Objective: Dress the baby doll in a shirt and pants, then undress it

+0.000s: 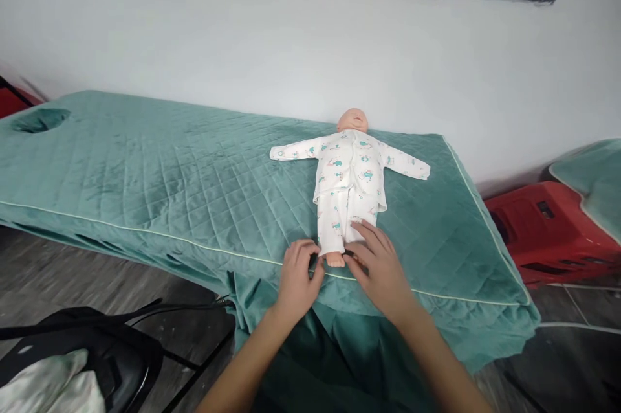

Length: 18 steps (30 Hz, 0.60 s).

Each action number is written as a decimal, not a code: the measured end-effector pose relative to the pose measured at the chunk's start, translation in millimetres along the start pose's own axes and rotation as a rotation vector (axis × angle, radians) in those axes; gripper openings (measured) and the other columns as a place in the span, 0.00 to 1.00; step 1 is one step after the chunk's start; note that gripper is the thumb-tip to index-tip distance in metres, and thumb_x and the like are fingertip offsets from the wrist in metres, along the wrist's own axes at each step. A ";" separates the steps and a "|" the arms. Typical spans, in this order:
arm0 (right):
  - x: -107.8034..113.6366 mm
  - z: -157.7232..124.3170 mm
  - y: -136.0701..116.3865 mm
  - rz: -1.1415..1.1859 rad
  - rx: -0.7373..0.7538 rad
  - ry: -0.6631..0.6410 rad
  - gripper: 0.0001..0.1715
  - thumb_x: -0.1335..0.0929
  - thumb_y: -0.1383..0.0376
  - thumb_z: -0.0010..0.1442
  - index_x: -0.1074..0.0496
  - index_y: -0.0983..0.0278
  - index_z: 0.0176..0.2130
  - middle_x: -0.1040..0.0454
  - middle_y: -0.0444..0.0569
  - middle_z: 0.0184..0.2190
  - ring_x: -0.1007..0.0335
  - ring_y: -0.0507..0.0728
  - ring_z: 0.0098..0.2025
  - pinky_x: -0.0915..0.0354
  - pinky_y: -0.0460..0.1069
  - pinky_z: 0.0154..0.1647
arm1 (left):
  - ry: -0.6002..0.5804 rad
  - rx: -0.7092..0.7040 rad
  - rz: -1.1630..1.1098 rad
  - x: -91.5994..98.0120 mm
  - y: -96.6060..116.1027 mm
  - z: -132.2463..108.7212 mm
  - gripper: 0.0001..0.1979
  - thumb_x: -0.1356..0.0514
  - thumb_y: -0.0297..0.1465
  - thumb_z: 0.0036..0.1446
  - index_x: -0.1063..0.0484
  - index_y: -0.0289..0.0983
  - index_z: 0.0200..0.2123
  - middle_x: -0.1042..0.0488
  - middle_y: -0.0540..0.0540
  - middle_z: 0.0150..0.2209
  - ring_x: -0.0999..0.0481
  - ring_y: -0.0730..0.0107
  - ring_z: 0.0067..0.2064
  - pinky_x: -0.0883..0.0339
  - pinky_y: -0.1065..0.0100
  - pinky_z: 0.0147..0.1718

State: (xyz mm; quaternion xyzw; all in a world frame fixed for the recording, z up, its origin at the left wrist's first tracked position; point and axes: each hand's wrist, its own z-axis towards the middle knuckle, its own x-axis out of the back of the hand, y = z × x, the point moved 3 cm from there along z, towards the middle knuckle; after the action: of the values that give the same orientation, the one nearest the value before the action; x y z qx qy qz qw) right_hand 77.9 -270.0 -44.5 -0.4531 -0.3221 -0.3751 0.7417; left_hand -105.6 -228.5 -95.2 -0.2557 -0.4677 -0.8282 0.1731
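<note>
A baby doll [353,120] lies on its back on a green quilted bed cover, arms spread. It wears a white printed jacket [347,164] and matching trousers [332,222]. One bare foot [334,259] sticks out below a trouser leg; the other foot is hidden behind my right hand. My left hand [299,274] pinches the hem of that leg between thumb and fingers, left of the foot. On the foot's other side, the thumb and forefinger of my right hand [376,264] close on the same hem, while its other fingers rest over the second trouser leg.
The green bed cover [145,160] stretches far to the left, with a face hole [41,120] at that end. A white wall [242,44] runs behind. Red plastic furniture [553,225] stands at the right. At lower left, a black seat [111,361] bears a printed cloth [58,387].
</note>
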 end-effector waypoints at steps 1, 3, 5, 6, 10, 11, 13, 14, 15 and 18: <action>0.9 -3.8 3.8 0.062 -0.029 0.019 0.10 0.35 0.64 0.68 0.27 0.58 0.48 0.34 0.53 0.64 0.45 0.65 0.69 0.39 0.67 0.65 | 0.022 -0.016 -0.023 1.7 5.3 1.3 0.07 0.43 0.28 0.62 0.31 0.42 0.44 0.25 0.43 0.45 0.25 0.60 0.48 0.29 0.56 0.48; 3.1 -13.0 14.6 0.185 -0.124 0.105 0.13 0.36 0.63 0.69 0.30 0.57 0.53 0.34 0.54 0.63 0.41 0.63 0.67 0.37 0.65 0.64 | 0.043 -0.063 -0.065 5.2 18.8 6.4 0.10 0.43 0.28 0.62 0.32 0.44 0.47 0.26 0.42 0.48 0.26 0.59 0.51 0.29 0.56 0.50; 2.9 -23.4 27.5 0.259 -0.234 0.206 0.16 0.38 0.65 0.69 0.33 0.57 0.55 0.33 0.54 0.60 0.37 0.62 0.63 0.36 0.64 0.63 | 0.007 -0.128 -0.050 5.5 33.8 13.7 0.12 0.43 0.28 0.63 0.32 0.44 0.49 0.26 0.41 0.50 0.26 0.58 0.54 0.30 0.55 0.52; 1.1 -28.2 33.3 0.268 -0.280 0.234 0.17 0.38 0.66 0.68 0.34 0.58 0.56 0.32 0.55 0.59 0.36 0.62 0.62 0.36 0.64 0.62 | -0.030 -0.161 -0.019 3.8 40.7 17.7 0.13 0.43 0.28 0.63 0.32 0.44 0.50 0.26 0.41 0.51 0.27 0.57 0.56 0.31 0.53 0.54; -11.7 -38.6 44.6 0.207 -0.371 0.208 0.20 0.35 0.66 0.63 0.35 0.61 0.55 0.31 0.56 0.53 0.34 0.64 0.57 0.32 0.63 0.55 | -0.174 -0.217 0.185 -11.6 57.6 30.9 0.16 0.43 0.27 0.61 0.32 0.42 0.52 0.29 0.40 0.57 0.36 0.49 0.65 0.35 0.47 0.59; -14.4 -38.9 44.5 0.185 -0.381 0.198 0.18 0.34 0.66 0.63 0.34 0.62 0.53 0.30 0.55 0.50 0.33 0.64 0.54 0.31 0.63 0.53 | -0.183 -0.216 0.228 -15.7 59.3 33.0 0.16 0.42 0.26 0.61 0.31 0.41 0.51 0.29 0.39 0.58 0.37 0.47 0.66 0.35 0.46 0.59; -18.1 -37.8 42.7 0.142 -0.389 0.182 0.15 0.33 0.65 0.63 0.34 0.62 0.50 0.29 0.54 0.45 0.32 0.64 0.49 0.31 0.62 0.50 | -0.171 -0.208 0.290 -22.4 60.8 35.5 0.14 0.42 0.25 0.59 0.30 0.41 0.49 0.30 0.38 0.59 0.38 0.45 0.67 0.35 0.44 0.58; -19.3 -36.6 41.6 0.122 -0.390 0.173 0.13 0.33 0.65 0.63 0.33 0.62 0.48 0.28 0.53 0.43 0.32 0.63 0.47 0.32 0.61 0.49 | -0.159 -0.203 0.310 -25.1 61.0 36.1 0.13 0.42 0.24 0.59 0.30 0.41 0.47 0.30 0.37 0.59 0.38 0.44 0.67 0.35 0.43 0.57; -20.2 -35.3 40.8 0.105 -0.387 0.164 0.11 0.34 0.66 0.63 0.33 0.61 0.47 0.28 0.52 0.42 0.32 0.63 0.46 0.32 0.61 0.48 | -0.147 -0.195 0.328 -27.5 60.7 36.4 0.13 0.42 0.23 0.58 0.29 0.41 0.45 0.29 0.37 0.59 0.37 0.43 0.67 0.35 0.43 0.57; -21.3 -31.7 40.5 0.074 -0.374 0.152 0.07 0.36 0.67 0.64 0.32 0.61 0.44 0.27 0.52 0.40 0.32 0.63 0.44 0.34 0.60 0.46 | -0.113 -0.189 0.368 -32.2 58.9 35.8 0.11 0.42 0.22 0.57 0.28 0.40 0.42 0.29 0.36 0.58 0.36 0.42 0.66 0.34 0.42 0.55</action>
State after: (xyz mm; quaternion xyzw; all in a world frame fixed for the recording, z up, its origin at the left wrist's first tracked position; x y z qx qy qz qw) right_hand 105.8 -280.8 -91.4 -0.5647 -0.1731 -0.4342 0.6801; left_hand -39.2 -225.7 -58.2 -0.3978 -0.3424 -0.8071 0.2704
